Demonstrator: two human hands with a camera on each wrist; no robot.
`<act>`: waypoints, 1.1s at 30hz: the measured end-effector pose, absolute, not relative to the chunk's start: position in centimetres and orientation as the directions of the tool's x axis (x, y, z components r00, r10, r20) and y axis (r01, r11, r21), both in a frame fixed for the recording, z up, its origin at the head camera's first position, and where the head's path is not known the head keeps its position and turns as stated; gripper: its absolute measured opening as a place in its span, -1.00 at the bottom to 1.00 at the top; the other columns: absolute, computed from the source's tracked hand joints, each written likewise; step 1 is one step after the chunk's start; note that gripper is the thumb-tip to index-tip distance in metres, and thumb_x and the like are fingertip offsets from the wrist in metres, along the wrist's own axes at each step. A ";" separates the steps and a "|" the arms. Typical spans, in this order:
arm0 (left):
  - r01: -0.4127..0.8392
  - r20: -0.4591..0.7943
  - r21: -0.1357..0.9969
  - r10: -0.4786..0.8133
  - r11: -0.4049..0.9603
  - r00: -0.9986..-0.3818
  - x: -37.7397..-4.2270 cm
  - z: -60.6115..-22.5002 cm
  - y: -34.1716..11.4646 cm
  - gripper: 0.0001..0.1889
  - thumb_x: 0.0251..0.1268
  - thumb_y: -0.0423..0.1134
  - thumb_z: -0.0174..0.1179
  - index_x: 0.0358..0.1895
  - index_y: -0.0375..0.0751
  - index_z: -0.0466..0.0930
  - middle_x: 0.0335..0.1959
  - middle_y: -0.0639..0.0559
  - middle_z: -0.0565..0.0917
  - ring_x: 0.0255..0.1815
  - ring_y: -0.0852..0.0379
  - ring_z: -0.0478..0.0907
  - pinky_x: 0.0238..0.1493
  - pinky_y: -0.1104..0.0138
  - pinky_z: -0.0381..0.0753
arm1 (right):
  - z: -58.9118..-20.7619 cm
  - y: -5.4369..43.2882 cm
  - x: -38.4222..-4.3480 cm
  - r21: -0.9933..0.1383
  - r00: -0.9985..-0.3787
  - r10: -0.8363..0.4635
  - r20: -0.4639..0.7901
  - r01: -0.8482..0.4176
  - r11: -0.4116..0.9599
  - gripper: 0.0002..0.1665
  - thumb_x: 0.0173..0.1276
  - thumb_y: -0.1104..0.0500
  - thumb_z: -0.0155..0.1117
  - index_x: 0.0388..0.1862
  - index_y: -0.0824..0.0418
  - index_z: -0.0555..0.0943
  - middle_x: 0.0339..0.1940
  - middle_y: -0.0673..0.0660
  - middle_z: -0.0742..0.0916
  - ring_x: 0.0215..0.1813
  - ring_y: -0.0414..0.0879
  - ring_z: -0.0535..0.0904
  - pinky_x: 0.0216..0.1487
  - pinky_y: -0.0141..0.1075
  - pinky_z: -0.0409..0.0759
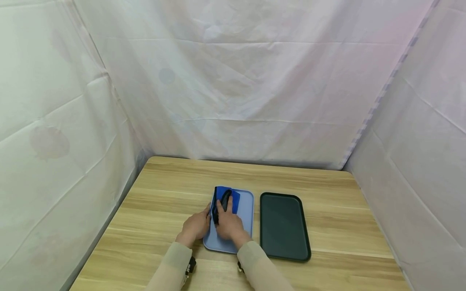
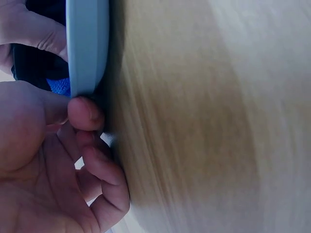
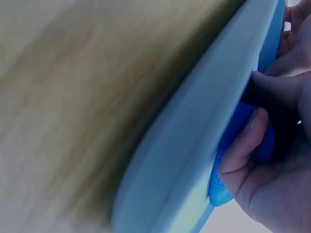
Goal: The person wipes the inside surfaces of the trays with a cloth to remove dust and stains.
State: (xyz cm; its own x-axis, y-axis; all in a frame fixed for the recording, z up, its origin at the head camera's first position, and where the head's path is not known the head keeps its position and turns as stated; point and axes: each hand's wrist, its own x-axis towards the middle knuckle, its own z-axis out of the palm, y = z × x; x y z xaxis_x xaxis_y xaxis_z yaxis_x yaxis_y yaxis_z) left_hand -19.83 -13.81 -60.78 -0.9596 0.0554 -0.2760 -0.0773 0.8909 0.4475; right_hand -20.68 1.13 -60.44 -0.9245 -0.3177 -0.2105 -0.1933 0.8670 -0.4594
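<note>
A light blue tray (image 1: 246, 221) lies on the table, with a blue textured cloth (image 1: 235, 198) over its upper left part. On the cloth is a black, curved, handle-like piece (image 1: 226, 199); a black strip runs along the cloth's left edge. My right hand (image 1: 230, 225) grips the black piece from above, two fingers reaching forward along it. In the right wrist view a bent finger (image 3: 248, 138) presses against the blue cloth (image 3: 238, 124). My left hand (image 1: 196, 224) holds the tray's left rim; its fingertips pinch the rim (image 2: 88, 48) in the left wrist view.
A dark green tray (image 1: 283, 226) lies just right of the light blue one, a narrow strip of table between them. The wooden table (image 1: 171, 182) has pale hanging sheets (image 1: 233, 89) on its left, back and right sides.
</note>
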 end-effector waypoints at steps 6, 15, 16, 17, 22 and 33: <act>-0.071 -0.270 0.455 0.061 0.888 -0.961 -19.8 -60.8 -13.9 -0.43 0.63 -0.17 -0.02 0.62 -0.07 0.25 -0.13 -0.29 0.78 -0.49 0.01 0.53 -0.47 0.15 0.46 | -60.4 0.3 -20.1 -0.443 -0.942 -0.260 -0.212 -0.145 0.885 0.03 0.40 0.10 0.40 0.72 0.04 0.09 0.70 0.50 -0.07 -0.64 -0.06 0.46 -0.58 -0.19 0.40; -0.067 -0.263 0.464 0.066 0.884 -0.962 -19.8 -60.8 -13.9 -0.44 0.65 -0.16 -0.04 0.62 -0.07 0.25 -0.05 -0.31 0.78 -0.42 0.02 0.60 -0.39 0.11 0.55 | -60.5 -1.0 -19.4 -0.425 -0.953 -0.170 -0.250 -0.050 0.904 0.10 0.36 0.16 0.37 0.75 0.01 0.00 0.70 0.49 -0.15 -0.66 -0.03 0.44 -0.61 -0.15 0.38; -0.066 -0.263 0.466 0.067 0.882 -0.962 -19.8 -60.7 -13.9 -0.44 0.64 -0.17 -0.04 0.62 -0.07 0.25 -0.05 -0.32 0.78 -0.41 0.01 0.61 -0.39 0.09 0.56 | -60.5 -1.1 -19.2 -0.422 -0.955 -0.163 -0.248 -0.045 0.905 0.10 0.37 0.16 0.37 0.75 0.02 0.00 0.70 0.50 -0.15 -0.66 -0.02 0.44 -0.61 -0.14 0.38; -0.064 -0.262 0.466 0.068 0.882 -0.963 -19.8 -60.7 -13.9 -0.44 0.64 -0.17 -0.04 0.62 -0.08 0.25 -0.02 -0.32 0.77 -0.40 0.01 0.62 -0.38 0.09 0.57 | -60.6 -1.2 -19.1 -0.423 -0.957 -0.157 -0.243 -0.041 0.905 0.08 0.38 0.14 0.36 0.74 0.03 0.01 0.70 0.51 -0.14 -0.66 -0.01 0.44 -0.61 -0.14 0.38; -0.065 -0.261 0.465 0.067 0.883 -0.963 -19.7 -60.7 -13.8 -0.45 0.64 -0.18 -0.04 0.62 -0.08 0.26 -0.12 -0.30 0.78 -0.44 0.02 0.59 -0.41 0.12 0.54 | -60.5 -1.6 -18.6 -0.426 -0.963 -0.139 -0.230 -0.029 0.904 0.01 0.46 0.09 0.31 0.74 0.07 0.01 0.68 0.55 -0.13 -0.66 0.00 0.45 -0.62 -0.14 0.39; -0.067 -0.265 0.464 0.065 0.883 -0.962 -19.7 -60.9 -13.9 -0.45 0.65 -0.18 -0.05 0.62 -0.06 0.25 -0.29 -0.22 0.76 -0.50 0.04 0.53 -0.46 0.15 0.50 | -60.3 -2.1 -17.8 -0.436 -0.968 -0.113 -0.223 -0.005 0.900 0.11 0.34 0.18 0.38 0.74 0.08 0.01 0.68 0.55 -0.15 -0.71 -0.02 0.42 -0.65 -0.15 0.36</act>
State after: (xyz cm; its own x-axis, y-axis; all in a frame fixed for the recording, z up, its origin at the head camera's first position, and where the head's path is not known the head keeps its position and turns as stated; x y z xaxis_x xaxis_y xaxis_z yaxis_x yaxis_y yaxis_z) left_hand -19.72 -13.88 -60.87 -0.9621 0.0655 -0.2647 -0.0675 0.8834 0.4638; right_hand -17.81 -2.08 -60.26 -0.9682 -0.1130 -0.2232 -0.0046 0.9001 -0.4356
